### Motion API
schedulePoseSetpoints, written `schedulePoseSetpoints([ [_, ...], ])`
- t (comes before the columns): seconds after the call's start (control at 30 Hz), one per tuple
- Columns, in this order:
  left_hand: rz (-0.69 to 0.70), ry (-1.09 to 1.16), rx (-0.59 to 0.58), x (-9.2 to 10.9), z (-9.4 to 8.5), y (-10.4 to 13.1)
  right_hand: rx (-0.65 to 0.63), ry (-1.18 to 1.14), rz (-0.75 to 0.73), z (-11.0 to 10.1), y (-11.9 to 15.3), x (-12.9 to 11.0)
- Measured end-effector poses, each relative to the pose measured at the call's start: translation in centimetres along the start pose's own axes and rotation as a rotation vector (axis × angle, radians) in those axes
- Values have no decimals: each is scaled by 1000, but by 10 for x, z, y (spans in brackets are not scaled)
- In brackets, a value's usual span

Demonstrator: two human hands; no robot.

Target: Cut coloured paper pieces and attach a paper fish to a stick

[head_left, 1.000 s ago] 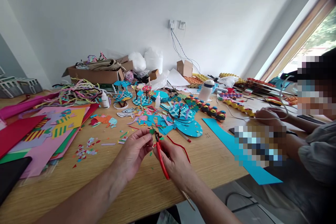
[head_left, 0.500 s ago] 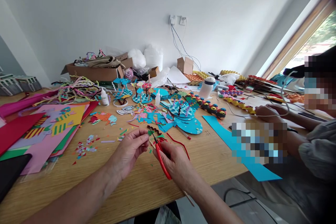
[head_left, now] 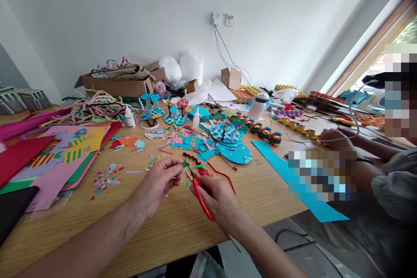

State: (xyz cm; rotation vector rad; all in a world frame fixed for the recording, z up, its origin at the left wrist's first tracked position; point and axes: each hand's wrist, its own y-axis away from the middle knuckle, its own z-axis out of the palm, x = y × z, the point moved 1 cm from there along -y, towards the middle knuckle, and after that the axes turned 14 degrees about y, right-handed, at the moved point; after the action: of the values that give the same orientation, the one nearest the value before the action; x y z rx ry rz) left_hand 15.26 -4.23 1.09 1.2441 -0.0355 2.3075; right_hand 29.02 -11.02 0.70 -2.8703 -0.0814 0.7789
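Observation:
My left hand (head_left: 162, 179) is closed in a pinch on a small green paper piece (head_left: 185, 163) at its fingertips. In my right hand (head_left: 217, 194) are red-handled scissors (head_left: 204, 206), their blades pointing up and left against the green paper. A thin wooden stick (head_left: 235, 244) also runs through the right hand, its lower end coming out below the wrist. Just beyond the blades lie a dark brown wavy pipe cleaner (head_left: 192, 157) and more green scraps. A red pipe cleaner (head_left: 224, 177) curves beside my right hand.
Stacked coloured paper (head_left: 48, 173) covers the left, with paper fish (head_left: 128, 143) and glue bottles (head_left: 130, 118) behind. Blue paper ocean models (head_left: 226, 134) stand mid-table. A blue paper strip (head_left: 276, 167) crosses toward a co-worker's arms (head_left: 365, 173) on the right. A cardboard box (head_left: 114, 87) sits at the back.
My left fingertips have shifted slightly away from the scissors, and more of the green paper shows between them and the blades. The right hand keeps its grip nearly in place.

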Motion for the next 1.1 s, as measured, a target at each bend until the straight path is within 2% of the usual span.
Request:
schedulePoseSetpoints([
  [0.2,-18,-14,39,2,0,0,-20,24,-8,1,0,2],
  [0.67,4,11,-1,1,-6,-8,-73,35,-11,2,0,5],
  [0.8,30,45,-2,-2,-8,-11,-57,-1,-5,4,-1,6],
  [0.97,10,-42,-19,0,-7,-10,-49,-37,-2,-2,-1,3],
  [1.1,40,-113,-26,4,-3,-10,-83,-195,35,-3,-7,2],
])
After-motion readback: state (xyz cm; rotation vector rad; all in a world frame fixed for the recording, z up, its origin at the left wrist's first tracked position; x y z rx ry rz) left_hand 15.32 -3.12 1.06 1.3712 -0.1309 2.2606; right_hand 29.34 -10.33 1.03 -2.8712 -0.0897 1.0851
